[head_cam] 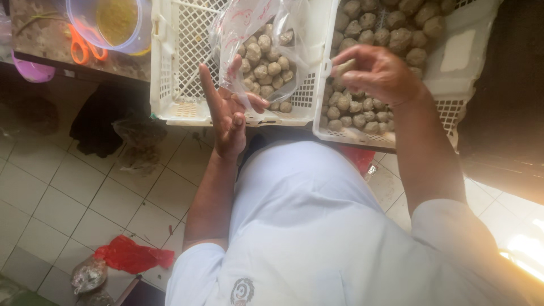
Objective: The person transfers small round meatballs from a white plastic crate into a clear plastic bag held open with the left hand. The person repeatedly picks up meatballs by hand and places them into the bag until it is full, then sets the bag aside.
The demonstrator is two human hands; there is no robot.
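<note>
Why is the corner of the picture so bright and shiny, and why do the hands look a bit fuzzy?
In the head view, sunlight whites out the lower-right floor; the left hand and right hand are slightly soft, as is the clear bag.

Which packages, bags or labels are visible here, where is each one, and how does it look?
Clear plastic bag: in the left white crate, held open by the left hand, half full of brownish balls, red marking on it.
Red plastic bag: crumpled on the tiled floor, lower left.
Small clear bag: on the floor beside the red one, greyish contents.
</note>
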